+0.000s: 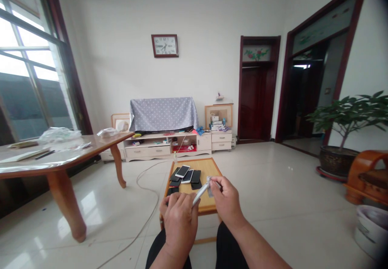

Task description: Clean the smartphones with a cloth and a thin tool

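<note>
In front of me, above a small wooden table [209, 205], my left hand [181, 216] is wrapped round a white phone [200, 194], held tilted and nearly edge-on. The fingers of my right hand [227, 202] pinch a thin, limp greyish piece [209, 192] at the phone's upper end; whether it is cloth or film I cannot tell. On the far part of the tabletop lies a loose pile of several phones, among them a white-framed phone [182, 171] and a black phone [195, 176]. My left hand hides part of the nearer left corner.
To the left stands a larger wooden table [100, 144] with plastic bags [59, 135] on it. A cable [147, 216] runs across the floor beside the small table. A low cabinet [148, 152] lines the far wall; a potted plant [338, 158] and a bucket [371, 228] stand at right.
</note>
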`<action>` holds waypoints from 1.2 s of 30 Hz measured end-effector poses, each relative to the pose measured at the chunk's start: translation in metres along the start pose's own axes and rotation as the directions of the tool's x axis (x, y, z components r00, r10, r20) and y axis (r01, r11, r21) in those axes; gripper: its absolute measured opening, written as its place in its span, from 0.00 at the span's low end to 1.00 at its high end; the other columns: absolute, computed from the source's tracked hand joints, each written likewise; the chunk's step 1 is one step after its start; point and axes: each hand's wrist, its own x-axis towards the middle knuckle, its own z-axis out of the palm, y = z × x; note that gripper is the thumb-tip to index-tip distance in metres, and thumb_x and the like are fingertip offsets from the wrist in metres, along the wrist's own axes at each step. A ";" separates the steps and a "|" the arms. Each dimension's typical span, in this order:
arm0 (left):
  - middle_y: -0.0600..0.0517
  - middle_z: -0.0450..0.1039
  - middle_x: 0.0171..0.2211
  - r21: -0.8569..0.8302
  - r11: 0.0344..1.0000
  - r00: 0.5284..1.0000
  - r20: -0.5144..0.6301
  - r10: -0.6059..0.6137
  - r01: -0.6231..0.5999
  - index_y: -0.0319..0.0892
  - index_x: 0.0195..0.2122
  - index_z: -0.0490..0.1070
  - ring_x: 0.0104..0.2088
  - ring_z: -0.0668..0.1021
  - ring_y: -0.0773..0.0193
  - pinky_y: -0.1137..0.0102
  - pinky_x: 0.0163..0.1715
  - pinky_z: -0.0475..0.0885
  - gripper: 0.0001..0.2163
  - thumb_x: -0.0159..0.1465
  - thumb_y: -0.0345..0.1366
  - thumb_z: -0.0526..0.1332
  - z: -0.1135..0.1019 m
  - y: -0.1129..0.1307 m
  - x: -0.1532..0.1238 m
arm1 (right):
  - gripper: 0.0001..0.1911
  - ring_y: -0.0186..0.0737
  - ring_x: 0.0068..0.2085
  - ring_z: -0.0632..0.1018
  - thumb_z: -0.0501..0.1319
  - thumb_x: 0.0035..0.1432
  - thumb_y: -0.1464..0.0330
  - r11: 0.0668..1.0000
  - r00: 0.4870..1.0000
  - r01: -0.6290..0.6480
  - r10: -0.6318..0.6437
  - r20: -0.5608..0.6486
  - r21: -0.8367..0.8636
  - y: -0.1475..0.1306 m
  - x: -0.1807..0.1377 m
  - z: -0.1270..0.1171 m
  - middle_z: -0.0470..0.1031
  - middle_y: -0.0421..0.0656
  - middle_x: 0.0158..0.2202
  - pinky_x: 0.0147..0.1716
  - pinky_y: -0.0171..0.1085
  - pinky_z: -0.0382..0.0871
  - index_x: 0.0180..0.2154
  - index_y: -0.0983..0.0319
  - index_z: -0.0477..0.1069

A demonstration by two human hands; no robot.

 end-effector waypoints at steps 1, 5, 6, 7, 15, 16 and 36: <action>0.51 0.78 0.32 0.001 1.000 1.000 -0.003 -0.001 0.001 0.51 0.40 0.77 0.40 0.74 0.55 0.58 0.46 0.57 0.07 0.68 0.35 0.58 0.001 0.000 0.000 | 0.13 0.44 0.36 0.79 0.60 0.65 0.58 1.000 1.000 0.000 0.000 -0.014 -0.003 0.001 0.001 0.000 0.81 0.45 0.37 0.36 0.38 0.73 0.40 0.59 0.77; 0.52 0.77 0.31 0.010 1.000 1.000 0.016 -0.022 0.021 0.49 0.36 0.76 0.39 0.74 0.55 0.58 0.46 0.57 0.08 0.66 0.31 0.58 0.007 -0.002 -0.004 | 0.10 0.43 0.37 0.79 0.60 0.65 0.61 0.998 0.988 0.064 -0.064 0.141 0.006 -0.007 -0.020 0.007 0.80 0.44 0.37 0.38 0.38 0.73 0.39 0.57 0.77; 0.52 0.76 0.30 0.012 1.000 0.999 0.018 -0.029 0.029 0.48 0.34 0.75 0.39 0.74 0.56 0.58 0.46 0.57 0.08 0.66 0.30 0.58 0.009 -0.002 -0.005 | 0.09 0.43 0.37 0.79 0.60 0.65 0.61 0.997 0.981 0.074 -0.076 0.181 0.019 -0.009 -0.025 0.008 0.80 0.44 0.37 0.38 0.38 0.73 0.39 0.56 0.77; 0.52 0.76 0.30 0.011 0.999 0.999 0.018 -0.033 0.033 0.48 0.34 0.75 0.40 0.74 0.55 0.58 0.47 0.57 0.08 0.65 0.30 0.58 0.010 -0.002 -0.005 | 0.09 0.42 0.38 0.79 0.60 0.65 0.62 0.997 0.976 0.075 -0.079 0.202 0.028 -0.010 -0.027 0.009 0.80 0.43 0.37 0.39 0.37 0.73 0.39 0.56 0.77; 0.52 0.78 0.32 -0.014 1.000 1.000 0.009 0.008 -0.008 0.51 0.40 0.77 0.40 0.75 0.56 0.59 0.45 0.58 0.07 0.68 0.37 0.58 0.014 -0.001 -0.006 | 0.11 0.42 0.37 0.78 0.59 0.65 0.61 1.000 1.000 -0.004 0.004 -0.006 -0.026 0.001 -0.009 0.000 0.80 0.43 0.36 0.38 0.37 0.71 0.40 0.58 0.77; 0.52 0.78 0.31 -0.011 1.000 1.000 0.015 0.010 -0.010 0.50 0.39 0.77 0.40 0.75 0.56 0.59 0.45 0.58 0.07 0.68 0.36 0.58 0.016 -0.002 -0.006 | 0.10 0.41 0.37 0.79 0.59 0.65 0.62 0.999 0.999 0.024 -0.024 0.032 -0.025 -0.001 -0.014 0.002 0.80 0.43 0.37 0.39 0.37 0.71 0.40 0.58 0.77; 0.52 0.78 0.32 -0.059 0.998 0.999 0.033 -0.010 0.011 0.51 0.41 0.77 0.40 0.74 0.56 0.60 0.45 0.57 0.07 0.68 0.36 0.58 0.016 -0.001 -0.012 | 0.11 0.42 0.36 0.78 0.58 0.67 0.60 0.999 0.999 -0.043 0.043 0.006 -0.032 0.010 -0.014 0.000 0.79 0.43 0.36 0.37 0.37 0.71 0.41 0.58 0.75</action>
